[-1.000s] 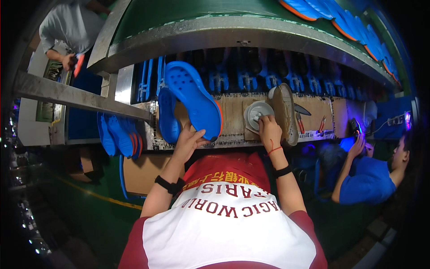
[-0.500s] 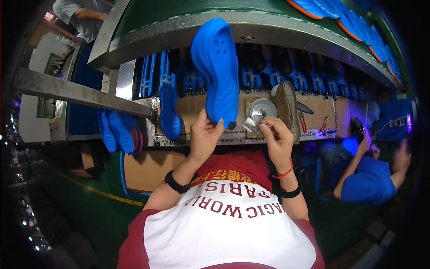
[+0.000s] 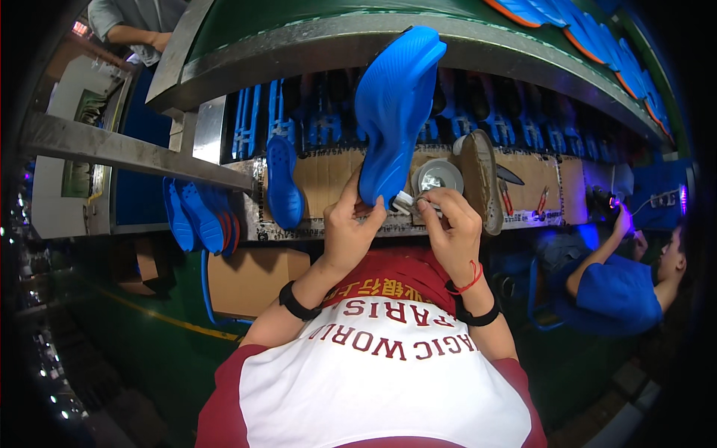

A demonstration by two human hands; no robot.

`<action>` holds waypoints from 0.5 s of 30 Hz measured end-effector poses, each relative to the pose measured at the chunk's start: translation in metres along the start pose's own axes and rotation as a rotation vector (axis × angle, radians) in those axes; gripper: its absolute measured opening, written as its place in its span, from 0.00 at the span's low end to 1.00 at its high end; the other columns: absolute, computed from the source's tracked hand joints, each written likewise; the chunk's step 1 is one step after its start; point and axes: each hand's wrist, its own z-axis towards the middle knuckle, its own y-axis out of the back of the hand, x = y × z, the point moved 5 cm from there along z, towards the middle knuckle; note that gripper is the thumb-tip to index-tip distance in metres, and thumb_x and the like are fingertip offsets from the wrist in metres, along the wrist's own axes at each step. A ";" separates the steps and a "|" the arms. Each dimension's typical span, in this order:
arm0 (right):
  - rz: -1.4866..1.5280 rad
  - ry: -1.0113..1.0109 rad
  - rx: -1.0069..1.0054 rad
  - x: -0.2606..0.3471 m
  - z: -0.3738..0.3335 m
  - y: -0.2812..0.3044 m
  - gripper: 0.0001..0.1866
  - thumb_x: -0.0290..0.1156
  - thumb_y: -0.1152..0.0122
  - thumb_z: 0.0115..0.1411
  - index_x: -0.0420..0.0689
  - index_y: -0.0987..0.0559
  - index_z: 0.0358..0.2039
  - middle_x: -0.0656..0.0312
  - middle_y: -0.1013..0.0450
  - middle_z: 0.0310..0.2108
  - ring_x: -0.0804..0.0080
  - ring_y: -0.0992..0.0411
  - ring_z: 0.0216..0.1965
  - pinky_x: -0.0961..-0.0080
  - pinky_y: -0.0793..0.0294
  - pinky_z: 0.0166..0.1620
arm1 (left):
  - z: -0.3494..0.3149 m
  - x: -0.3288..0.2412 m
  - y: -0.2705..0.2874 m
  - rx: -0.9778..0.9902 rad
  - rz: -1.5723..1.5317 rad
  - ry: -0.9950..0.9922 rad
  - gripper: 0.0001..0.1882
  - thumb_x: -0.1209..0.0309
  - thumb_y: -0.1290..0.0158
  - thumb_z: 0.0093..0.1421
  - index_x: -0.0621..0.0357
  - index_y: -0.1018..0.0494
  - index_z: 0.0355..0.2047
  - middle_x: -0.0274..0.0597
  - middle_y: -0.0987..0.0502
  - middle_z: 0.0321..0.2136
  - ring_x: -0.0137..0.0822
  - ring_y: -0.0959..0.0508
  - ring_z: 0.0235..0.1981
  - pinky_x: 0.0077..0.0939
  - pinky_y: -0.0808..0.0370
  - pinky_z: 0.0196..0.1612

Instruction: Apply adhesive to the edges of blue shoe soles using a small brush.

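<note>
My left hand (image 3: pixel 349 228) grips the heel end of a bright blue clog shoe (image 3: pixel 394 112) and holds it upright, its ridged sole turned toward me. My right hand (image 3: pixel 448 224) pinches a small white piece (image 3: pixel 404 201) against the shoe's heel. A round metal tin (image 3: pixel 439 176) lies on the bench just behind my right hand. Another blue clog (image 3: pixel 284 183) lies flat on the cardboard-covered bench (image 3: pixel 321 187) to the left.
A worn tan shoe form (image 3: pixel 482 179) stands right of the tin, with red-handled pliers (image 3: pixel 541 201) further right. Blue soles (image 3: pixel 198 216) hang at the bench's left end. A seated person in blue (image 3: pixel 620 284) works at the right; another person (image 3: pixel 138 26) stands far left.
The blue shoe went from lying on the bench to being raised upright in my left hand. My right hand left the tin and came to the shoe's heel with the white piece.
</note>
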 end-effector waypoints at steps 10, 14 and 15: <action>-0.039 0.008 -0.044 0.001 0.004 0.003 0.04 0.20 0.39 0.52 0.37 0.22 0.30 0.55 0.25 0.30 0.59 0.25 0.28 0.73 0.26 0.31 | -0.001 0.004 0.003 -0.007 -0.005 -0.012 0.29 0.83 0.48 0.55 0.69 0.39 0.58 0.45 0.22 0.33 0.26 0.22 0.31 0.20 0.24 0.36; -0.034 0.029 -0.062 0.005 0.004 0.002 0.04 0.20 0.39 0.52 0.37 0.22 0.30 0.55 0.25 0.30 0.59 0.25 0.28 0.73 0.26 0.31 | -0.003 0.003 0.004 0.003 0.004 0.009 0.29 0.83 0.48 0.55 0.69 0.39 0.58 0.45 0.22 0.33 0.26 0.22 0.31 0.20 0.24 0.36; -0.032 0.038 -0.063 0.007 0.004 0.001 0.04 0.20 0.39 0.52 0.37 0.22 0.30 0.56 0.25 0.30 0.59 0.25 0.28 0.73 0.26 0.31 | -0.002 0.003 0.004 0.002 0.009 0.004 0.29 0.83 0.48 0.55 0.68 0.39 0.59 0.44 0.22 0.33 0.25 0.22 0.31 0.20 0.24 0.36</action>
